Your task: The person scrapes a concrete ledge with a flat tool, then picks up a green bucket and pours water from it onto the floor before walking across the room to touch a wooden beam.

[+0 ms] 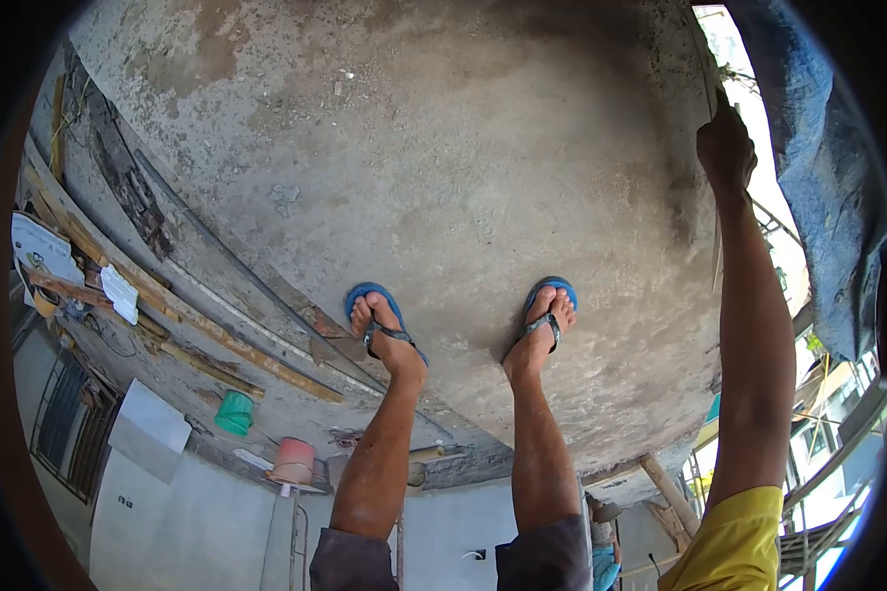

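My right hand (727, 153) is at the upper right, at the end of an outstretched arm in a yellow sleeve (734, 542). Its fingers look closed at the edge of the rough grey concrete floor (463, 167); the hand is in shadow. A thin, pale strip (716, 241) runs along that edge close to the hand. What the fingers hold, if anything, I cannot make out. Nowhere in view is my left hand. Both my feet, in blue flip-flops (389, 300), stand apart on the concrete.
Beyond the right edge hangs a blue tarpaulin (808, 187) beside a bright drop. Wooden poles (246, 364) and a long pipe (227, 251) lie to the left. A green bucket (234, 414) and a pink bucket (294, 460) stand lower left. Another person (604, 561) is at the bottom.
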`<control>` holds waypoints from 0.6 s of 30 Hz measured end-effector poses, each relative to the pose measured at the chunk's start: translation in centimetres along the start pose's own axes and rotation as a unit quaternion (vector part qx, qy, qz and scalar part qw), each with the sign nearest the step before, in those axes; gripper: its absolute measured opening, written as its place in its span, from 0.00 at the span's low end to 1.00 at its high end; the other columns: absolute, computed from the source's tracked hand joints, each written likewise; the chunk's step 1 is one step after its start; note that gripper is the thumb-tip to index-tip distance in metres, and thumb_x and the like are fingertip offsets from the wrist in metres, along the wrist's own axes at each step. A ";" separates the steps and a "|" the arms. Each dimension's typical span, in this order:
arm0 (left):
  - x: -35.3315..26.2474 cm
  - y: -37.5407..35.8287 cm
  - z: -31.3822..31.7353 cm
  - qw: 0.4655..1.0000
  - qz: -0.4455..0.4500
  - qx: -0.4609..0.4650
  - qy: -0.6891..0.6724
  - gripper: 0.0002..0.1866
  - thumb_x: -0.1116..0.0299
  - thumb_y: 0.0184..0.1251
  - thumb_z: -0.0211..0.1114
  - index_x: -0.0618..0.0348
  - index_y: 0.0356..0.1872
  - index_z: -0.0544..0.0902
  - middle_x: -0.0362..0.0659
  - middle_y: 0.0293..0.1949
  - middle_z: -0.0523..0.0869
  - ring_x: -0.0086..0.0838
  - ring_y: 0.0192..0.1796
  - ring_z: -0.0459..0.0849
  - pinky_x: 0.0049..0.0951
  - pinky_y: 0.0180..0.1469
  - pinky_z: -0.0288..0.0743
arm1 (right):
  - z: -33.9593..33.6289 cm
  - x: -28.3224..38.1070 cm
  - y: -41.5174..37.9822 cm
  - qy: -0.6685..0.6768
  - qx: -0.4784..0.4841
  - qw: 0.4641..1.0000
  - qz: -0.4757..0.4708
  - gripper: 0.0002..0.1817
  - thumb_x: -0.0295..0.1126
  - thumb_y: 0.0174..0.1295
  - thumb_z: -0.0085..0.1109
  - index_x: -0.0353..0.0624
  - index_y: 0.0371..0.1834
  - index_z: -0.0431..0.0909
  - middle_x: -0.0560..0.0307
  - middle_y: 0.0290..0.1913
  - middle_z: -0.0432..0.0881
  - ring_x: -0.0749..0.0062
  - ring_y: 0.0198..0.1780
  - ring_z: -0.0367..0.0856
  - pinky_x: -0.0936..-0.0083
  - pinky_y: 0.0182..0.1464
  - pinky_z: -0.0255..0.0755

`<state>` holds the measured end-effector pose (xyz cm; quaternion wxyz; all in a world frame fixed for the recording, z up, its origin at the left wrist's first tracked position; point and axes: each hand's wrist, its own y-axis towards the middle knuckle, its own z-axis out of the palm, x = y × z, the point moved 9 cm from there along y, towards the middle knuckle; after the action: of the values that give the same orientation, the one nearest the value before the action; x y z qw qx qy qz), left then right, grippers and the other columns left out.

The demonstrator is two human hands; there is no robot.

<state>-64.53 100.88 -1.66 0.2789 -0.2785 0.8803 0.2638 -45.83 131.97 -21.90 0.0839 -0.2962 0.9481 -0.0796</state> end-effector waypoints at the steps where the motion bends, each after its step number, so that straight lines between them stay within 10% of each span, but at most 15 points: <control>1: 0.1 -0.1 0.2 1.000 -0.002 0.000 0.002 0.14 0.71 0.63 0.59 0.67 0.49 0.75 0.49 0.43 0.81 0.29 0.39 0.80 0.29 0.42 0.72 | 0.8 -1.5 2.6 -0.013 -0.001 1.000 -0.010 0.31 0.25 0.58 0.41 0.54 0.68 0.67 0.42 0.57 0.80 0.45 0.55 0.80 0.50 0.55 0.73; 6: 1.0 -0.4 1.2 1.000 -0.008 -0.003 0.011 0.16 0.71 0.63 0.59 0.66 0.50 0.74 0.49 0.44 0.81 0.29 0.40 0.80 0.29 0.43 0.72 | 9.0 -4.0 14.3 -0.042 -0.014 0.992 -0.114 0.28 0.36 0.62 0.49 0.54 0.68 0.67 0.44 0.53 0.82 0.49 0.52 0.82 0.53 0.53 0.75; 11: 0.7 -0.3 1.0 1.000 -0.023 -0.005 0.012 0.17 0.72 0.63 0.59 0.66 0.52 0.73 0.49 0.46 0.80 0.29 0.41 0.80 0.29 0.44 0.72 | 4.2 8.9 0.5 0.016 0.023 0.992 -0.121 0.16 0.35 0.67 0.46 0.49 0.57 0.71 0.45 0.47 0.81 0.44 0.46 0.84 0.53 0.44 0.81; 18: -0.8 0.2 -0.9 0.999 -0.032 -0.011 0.016 0.19 0.72 0.63 0.58 0.65 0.55 0.72 0.50 0.48 0.79 0.30 0.43 0.80 0.29 0.46 0.72 | 0.2 20.2 -5.4 0.098 0.097 0.953 -0.270 0.23 0.32 0.68 0.44 0.52 0.67 0.69 0.40 0.56 0.79 0.44 0.45 0.85 0.52 0.50 0.79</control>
<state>-64.44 100.74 -0.44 0.2702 -0.3141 0.8722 0.2599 -59.23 115.99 -23.25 -0.0058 -0.5222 0.8242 -0.2191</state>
